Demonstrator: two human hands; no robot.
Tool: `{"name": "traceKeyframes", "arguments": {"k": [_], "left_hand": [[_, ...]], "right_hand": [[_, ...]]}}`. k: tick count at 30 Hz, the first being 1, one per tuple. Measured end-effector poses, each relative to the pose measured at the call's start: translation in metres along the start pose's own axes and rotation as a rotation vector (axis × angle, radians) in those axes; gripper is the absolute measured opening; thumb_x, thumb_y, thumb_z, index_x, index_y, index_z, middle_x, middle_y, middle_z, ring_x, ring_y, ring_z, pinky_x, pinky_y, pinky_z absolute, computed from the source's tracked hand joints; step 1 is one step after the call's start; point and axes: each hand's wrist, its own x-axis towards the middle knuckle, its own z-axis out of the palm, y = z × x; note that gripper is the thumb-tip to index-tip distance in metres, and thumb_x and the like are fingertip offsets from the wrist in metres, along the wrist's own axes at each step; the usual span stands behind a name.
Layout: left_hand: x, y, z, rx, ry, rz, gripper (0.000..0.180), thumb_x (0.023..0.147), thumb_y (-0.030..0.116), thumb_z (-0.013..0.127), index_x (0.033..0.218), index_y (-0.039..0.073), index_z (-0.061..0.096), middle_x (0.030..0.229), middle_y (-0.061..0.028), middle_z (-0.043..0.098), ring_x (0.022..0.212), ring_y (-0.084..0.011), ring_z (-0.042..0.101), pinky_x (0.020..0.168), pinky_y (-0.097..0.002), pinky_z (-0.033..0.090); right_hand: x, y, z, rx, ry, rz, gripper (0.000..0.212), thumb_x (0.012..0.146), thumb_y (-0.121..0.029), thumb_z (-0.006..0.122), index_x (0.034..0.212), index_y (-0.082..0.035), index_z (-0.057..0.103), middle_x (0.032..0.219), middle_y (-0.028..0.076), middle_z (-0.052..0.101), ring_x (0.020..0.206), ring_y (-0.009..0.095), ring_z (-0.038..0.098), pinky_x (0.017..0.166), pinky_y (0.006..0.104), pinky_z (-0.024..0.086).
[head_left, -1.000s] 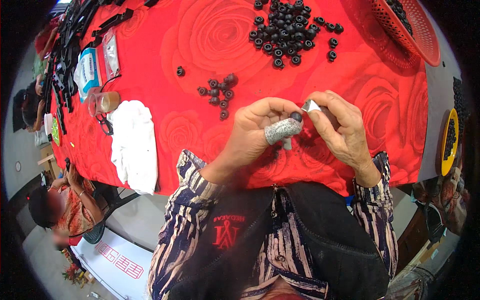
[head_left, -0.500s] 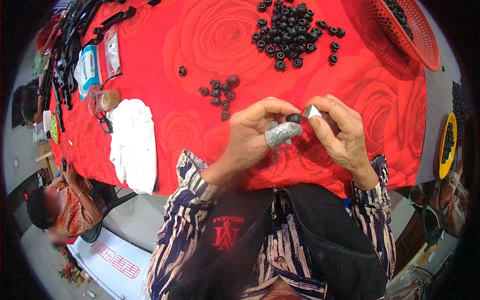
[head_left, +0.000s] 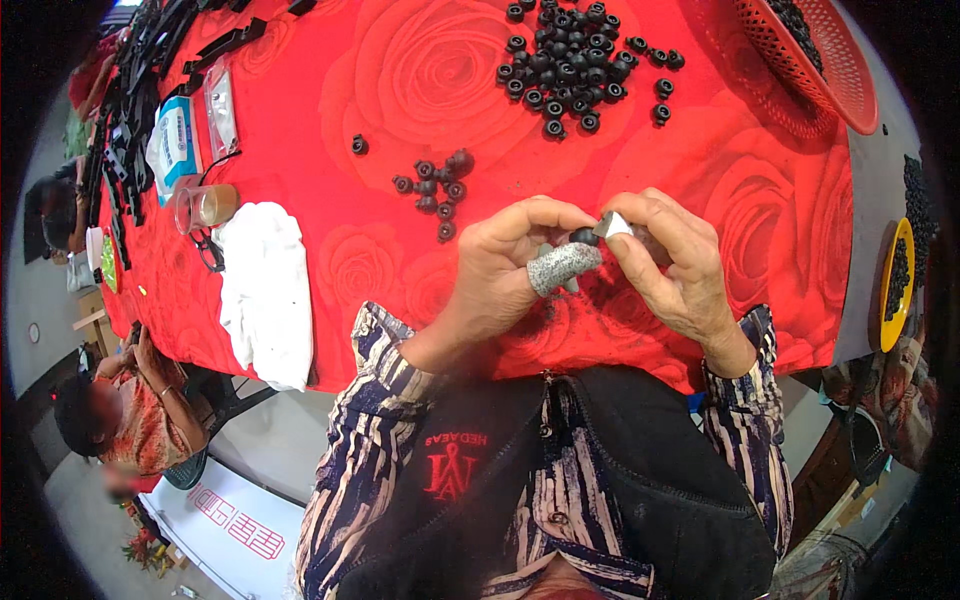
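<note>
Between thumb and fingers, my left hand (head_left: 495, 270) pinches a small round black part (head_left: 582, 237). A speckled grey wrap (head_left: 563, 268) covers its thumb. My right hand (head_left: 685, 265) is closed on a small blade-like piece (head_left: 615, 226), pale and silvery, whose tip meets the black part; the fingers hide the rest of it. Beyond my hands, left of centre, lies a small group of similar black parts (head_left: 427, 188). A larger heap of black knob-like parts (head_left: 565, 70), with hollow ends, spreads across the far side of the red cloth.
A red basket (head_left: 850, 85) of black parts stands far right, near a yellow tray (head_left: 888, 300). At left are a white cloth (head_left: 265, 300), plastic cup (head_left: 215, 205), tissue pack (head_left: 178, 140) and long black strips (head_left: 125, 120). A person (head_left: 140, 410) sits at lower left.
The blade-like piece in my right hand has moved slightly left, from beside the black part onto it. My left hand keeps its pinch, almost unmoved.
</note>
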Motion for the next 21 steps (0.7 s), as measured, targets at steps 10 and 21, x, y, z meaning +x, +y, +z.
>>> {"name": "traceKeyframes", "arguments": {"k": [10, 21], "left_hand": [[-0.0007, -0.0017, -0.002, 0.005, 0.004, -0.016, 0.028, 0.081, -0.002, 0.063, 0.108, -0.005, 0.056, 0.089, -0.0056, 0.055, 0.075, -0.0098, 0.058, 0.06, -0.0204, 0.053], [-0.0015, -0.002, -0.0013, -0.041, 0.0, -0.041, 0.027, 0.082, 0.0, 0.063, 0.108, -0.004, 0.055, 0.092, -0.0083, 0.062, 0.076, -0.01, 0.06, 0.058, -0.0208, 0.052]], "right_hand": [[0.0003, 0.0018, -0.0004, -0.02, -0.004, -0.009, 0.015, 0.079, -0.001, 0.062, 0.093, 0.002, 0.058, 0.071, 0.01, 0.052, 0.058, 0.02, 0.052, 0.051, 0.0294, 0.04], [0.0019, -0.0008, -0.0027, -0.03, -0.035, -0.028, 0.016, 0.077, 0.0, 0.062, 0.093, 0.002, 0.059, 0.07, 0.01, 0.052, 0.058, 0.02, 0.051, 0.051, 0.0296, 0.039]]}}
